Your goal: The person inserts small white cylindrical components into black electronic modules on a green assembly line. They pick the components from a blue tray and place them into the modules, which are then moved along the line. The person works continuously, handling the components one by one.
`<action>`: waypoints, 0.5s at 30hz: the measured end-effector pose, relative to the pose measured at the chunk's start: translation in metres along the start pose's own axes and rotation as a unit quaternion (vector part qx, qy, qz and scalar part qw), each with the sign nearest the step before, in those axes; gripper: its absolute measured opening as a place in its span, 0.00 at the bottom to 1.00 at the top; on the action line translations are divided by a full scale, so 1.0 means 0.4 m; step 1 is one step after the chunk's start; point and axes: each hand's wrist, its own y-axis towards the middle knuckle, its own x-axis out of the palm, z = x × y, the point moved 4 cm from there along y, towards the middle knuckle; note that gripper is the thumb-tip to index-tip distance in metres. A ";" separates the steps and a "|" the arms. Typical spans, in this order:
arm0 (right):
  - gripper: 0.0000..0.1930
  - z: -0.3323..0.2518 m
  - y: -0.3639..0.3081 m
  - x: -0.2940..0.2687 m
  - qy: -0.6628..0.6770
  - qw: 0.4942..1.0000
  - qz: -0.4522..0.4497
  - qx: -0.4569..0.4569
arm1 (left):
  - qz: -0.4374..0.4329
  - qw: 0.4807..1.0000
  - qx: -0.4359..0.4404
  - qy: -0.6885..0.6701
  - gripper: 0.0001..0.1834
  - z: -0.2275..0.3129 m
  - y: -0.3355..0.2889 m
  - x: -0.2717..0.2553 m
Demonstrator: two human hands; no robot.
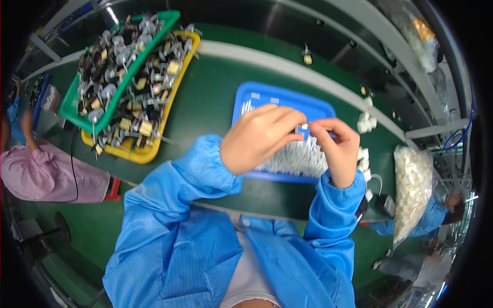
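Both hands meet above a blue tray (285, 89) on the green table. My left hand (259, 134) has its thumb and fingers closed in a pinch at a small white piece (305, 126). From the other side, my right hand (337, 146) pinches at the same piece with thumb and forefinger. The piece is mostly hidden by the fingertips, so its exact kind cannot be told. Many slim white strips (292, 160) lie in the tray under and in front of the hands.
At the left, a green basket (110, 110) overlaps a yellow basket (177, 84); both hold grey, black and cream parts. White blocks (366, 123) lie right of the tray, beyond them a clear bag (412, 187) of pale pieces. A person in pink (49, 172) is at the left.
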 end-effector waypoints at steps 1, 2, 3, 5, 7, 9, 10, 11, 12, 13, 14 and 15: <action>0.07 0.000 0.031 -0.013 -0.022 0.999 0.020 -0.025 | 0.028 0.999 0.005 -0.016 0.14 -0.032 0.029 0.014; 0.09 -0.005 0.053 -0.023 0.018 0.997 0.073 -0.024 | 0.049 0.998 -0.035 -0.002 0.14 -0.078 0.064 0.016; 0.10 -0.002 0.074 -0.028 0.061 0.990 0.122 -0.026 | 0.073 0.994 -0.075 0.012 0.15 -0.138 0.096 0.017; 0.12 0.041 0.105 -0.044 0.088 0.987 0.126 -0.044 | 0.130 0.979 -0.115 0.102 0.14 -0.317 0.161 0.018; 0.10 0.116 0.118 -0.019 0.087 0.995 0.041 -0.024 | 0.101 0.958 -0.207 0.172 0.12 -0.557 0.194 0.024; 0.09 0.138 0.097 0.002 0.089 0.996 0.004 0.001 | 0.079 0.946 -0.249 0.191 0.10 -0.732 0.235 0.057; 0.08 0.164 0.083 0.008 0.070 0.997 0.000 0.032 | 0.040 0.947 -0.258 0.189 0.11 -0.780 0.241 0.089; 0.08 0.175 0.084 0.011 0.052 0.997 -0.006 0.061 | 0.018 0.940 -0.268 0.209 0.13 -0.831 0.261 0.103; 0.07 0.198 0.081 0.013 0.050 0.995 0.011 0.089 | -0.017 0.931 -0.286 0.228 0.14 -0.867 0.264 0.128; 0.07 0.212 0.076 0.014 0.061 0.993 0.017 0.102 | -0.053 0.918 -0.305 0.247 0.16 -0.889 0.257 0.140; 0.07 0.220 0.075 0.013 0.072 0.991 0.023 0.114 | -0.056 0.889 -0.317 0.327 0.18 -0.907 0.248 0.130; 0.07 0.227 0.077 0.003 0.078 0.988 0.040 0.125 | -0.059 0.859 -0.316 0.397 0.19 -0.907 0.274 0.125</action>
